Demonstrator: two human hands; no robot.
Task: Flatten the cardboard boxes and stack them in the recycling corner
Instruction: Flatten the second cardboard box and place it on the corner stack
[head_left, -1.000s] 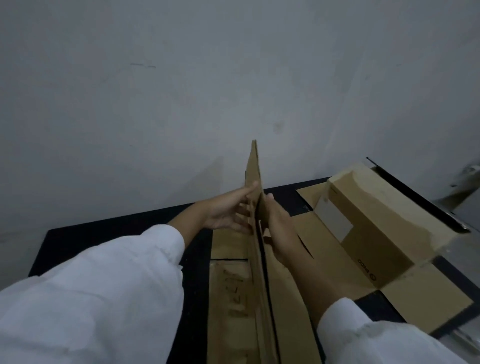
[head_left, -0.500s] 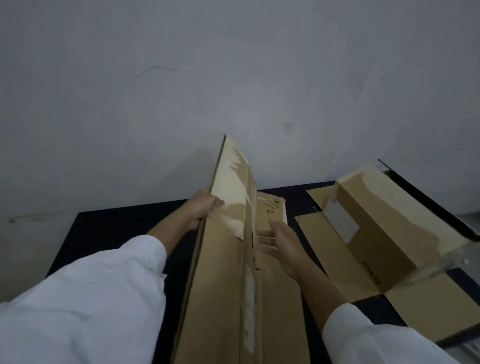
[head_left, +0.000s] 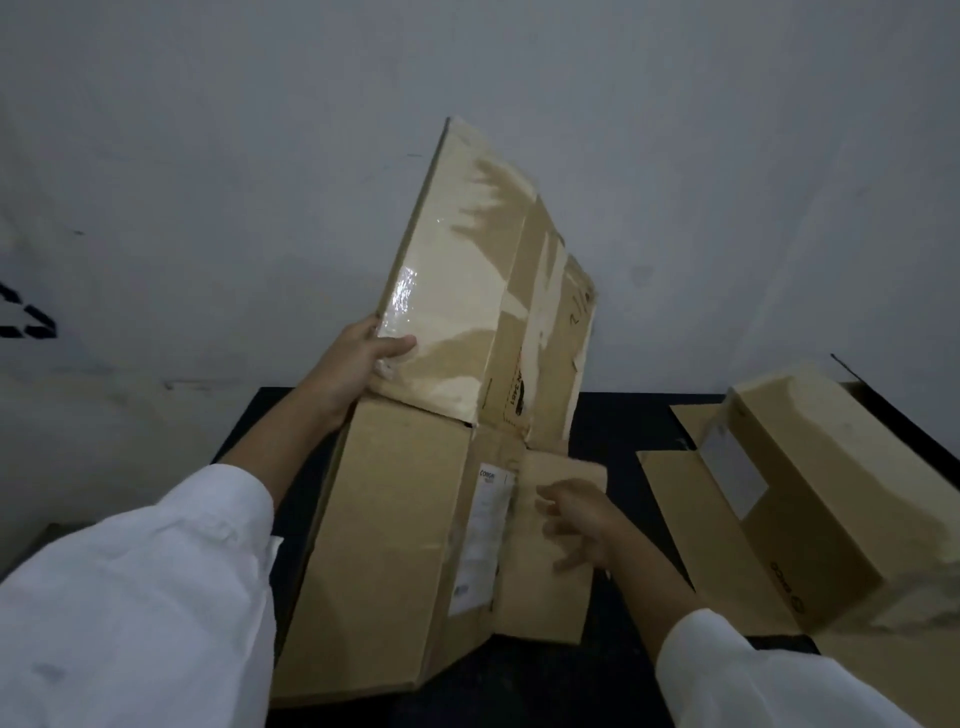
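Nearest, a collapsed cardboard box lies across the black desk. The right hand hovers over its side flap, grip open, fingers spread. Right of it, apart, a second box stands unflattened on opened cardboard. Farther, the left hand grips the taped upper flap, raised against the wall. Half a second ago the box stood narrower, more edge-on; it has since opened broad.
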